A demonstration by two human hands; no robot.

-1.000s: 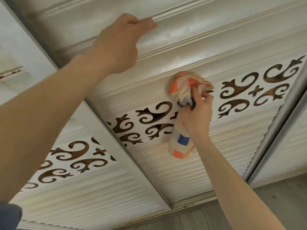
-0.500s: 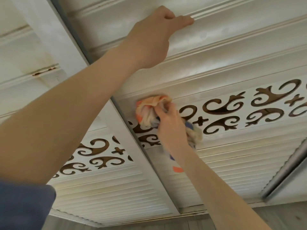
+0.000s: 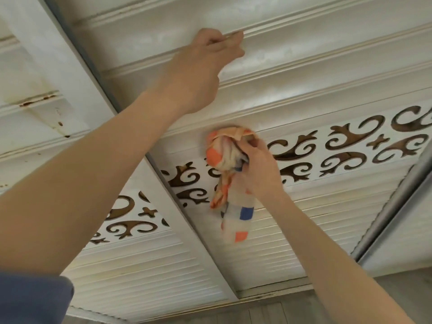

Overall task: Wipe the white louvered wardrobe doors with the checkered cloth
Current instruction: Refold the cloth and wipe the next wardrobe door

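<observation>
Wiping is under way: the right hand (image 3: 259, 170) clutches the bunched checkered cloth (image 3: 222, 152) against the wardrobe door (image 3: 292, 94), beside the scrollwork band (image 3: 320, 160). Above it, the left hand (image 3: 205, 66) hooks its curled fingers over a moulding (image 3: 280, 24). Next, I'd guess, the louvres (image 3: 268, 253) beneath want firm strokes.

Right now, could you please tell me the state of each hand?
Left hand: closed, fingers curled on the moulding ridge.
Right hand: closed, gripping the checkered cloth against the wardrobe door.
</observation>
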